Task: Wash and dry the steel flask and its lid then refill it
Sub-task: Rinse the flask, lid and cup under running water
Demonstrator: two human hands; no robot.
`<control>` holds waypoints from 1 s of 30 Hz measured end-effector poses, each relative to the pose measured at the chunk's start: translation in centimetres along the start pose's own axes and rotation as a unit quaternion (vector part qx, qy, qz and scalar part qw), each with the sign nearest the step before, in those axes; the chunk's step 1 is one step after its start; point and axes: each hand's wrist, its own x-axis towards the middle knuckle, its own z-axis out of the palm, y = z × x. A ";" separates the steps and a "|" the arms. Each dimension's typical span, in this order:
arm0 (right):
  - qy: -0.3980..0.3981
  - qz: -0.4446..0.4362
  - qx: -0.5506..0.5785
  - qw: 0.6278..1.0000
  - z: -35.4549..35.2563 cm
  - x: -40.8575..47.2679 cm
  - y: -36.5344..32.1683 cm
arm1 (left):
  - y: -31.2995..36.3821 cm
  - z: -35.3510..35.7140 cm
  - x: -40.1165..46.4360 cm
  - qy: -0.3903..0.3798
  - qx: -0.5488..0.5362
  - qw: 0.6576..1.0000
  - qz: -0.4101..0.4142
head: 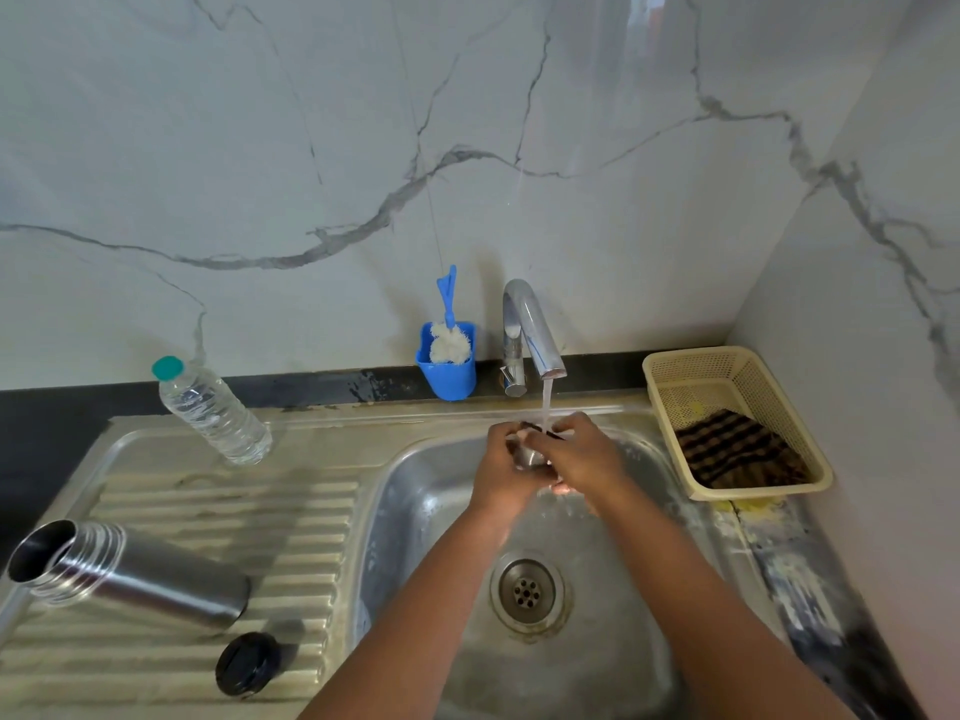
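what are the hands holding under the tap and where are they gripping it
Both hands, left hand and right hand, hold a small steel cup-shaped lid by its sides, under the water from the tap.

Two bare forearms (no sleeves, rings or watch), left hand (pixel 503 462), right hand (pixel 582 454)

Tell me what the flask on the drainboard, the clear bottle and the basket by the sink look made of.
Flask: brushed stainless steel by its look, grey satin sheen, threaded neck.
Clear bottle: thin transparent plastic, ribbed walls, teal cap.
Basket: cream moulded plastic, probably, with perforated mesh walls and a solid rim.
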 end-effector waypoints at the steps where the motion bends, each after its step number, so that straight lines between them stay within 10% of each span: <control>1: 0.021 -0.043 -0.073 0.996 0.2 -0.3 -0.2 | 0.0 -0.2 -0.2 -0.001 -0.068 0.997 -0.031; 5: 0.079 -0.187 -0.147 0.968 0.3 -1.4 0.1 | -0.4 -0.9 -0.2 -0.008 -0.158 0.987 -0.026; 13: 0.045 -0.245 0.158 0.955 -0.6 -1.7 2.2 | 0.8 -0.5 -1.4 -0.052 -0.162 0.984 0.057; 24: -0.088 0.160 0.222 0.958 2.7 -2.5 6.3 | -2.8 -4.4 -5.0 -0.145 0.063 0.972 -0.172; 30: -0.065 0.093 0.092 0.989 5.5 -3.9 7.5 | -5.8 -5.6 -6.5 -0.122 0.078 0.955 -0.259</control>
